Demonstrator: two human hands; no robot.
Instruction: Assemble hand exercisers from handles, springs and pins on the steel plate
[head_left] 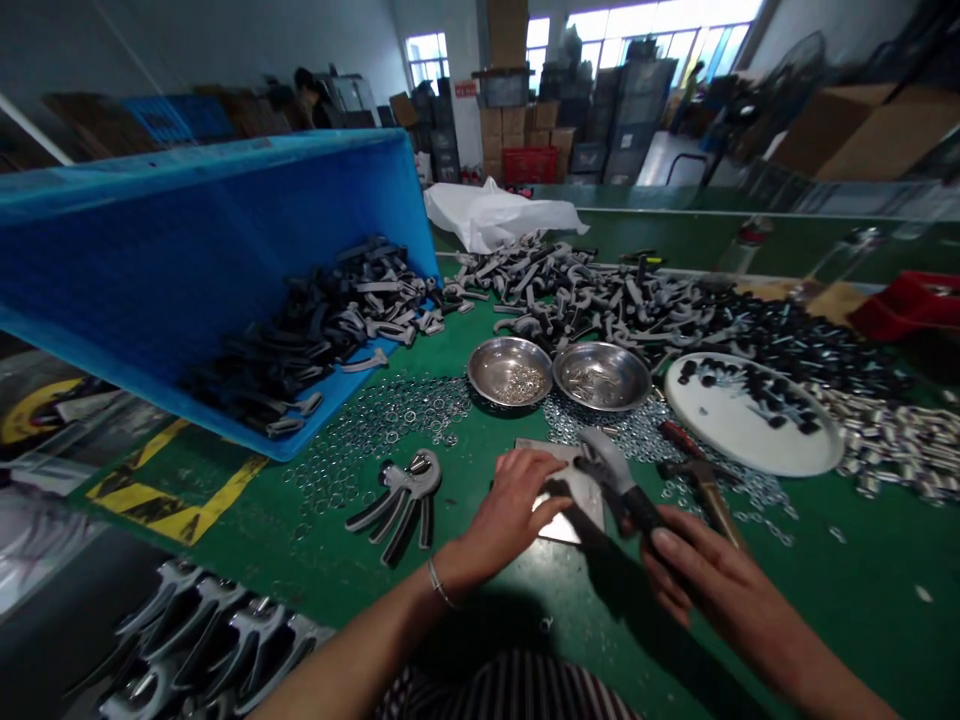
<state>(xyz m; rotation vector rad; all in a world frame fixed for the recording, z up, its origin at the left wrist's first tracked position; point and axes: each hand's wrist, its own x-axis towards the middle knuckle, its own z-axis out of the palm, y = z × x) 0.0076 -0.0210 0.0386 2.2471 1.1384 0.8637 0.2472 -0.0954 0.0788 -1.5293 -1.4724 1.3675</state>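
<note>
My right hand (690, 560) is wrapped round the dark handle of a grey metal tool part (611, 465), whose head points up and left over a metal plate (559, 530). Fingers spread, my left hand (517, 505) hovers at the plate's left edge and appears to hold nothing. Left of it, assembled grey-and-black tool parts (405, 490) lie on the green table (480, 640). Behind the plate stand two steel bowls, the left bowl (510, 372) and the right bowl (601, 377), both with small metal pieces inside.
A blue crate (225, 220) on its side holds dark parts. Grey parts (600, 290) are piled at the back. A white tray (750, 430) with black-headed bolts and a hammer (709, 490) lie at the right. Metal rings (360, 440) are scattered at centre left.
</note>
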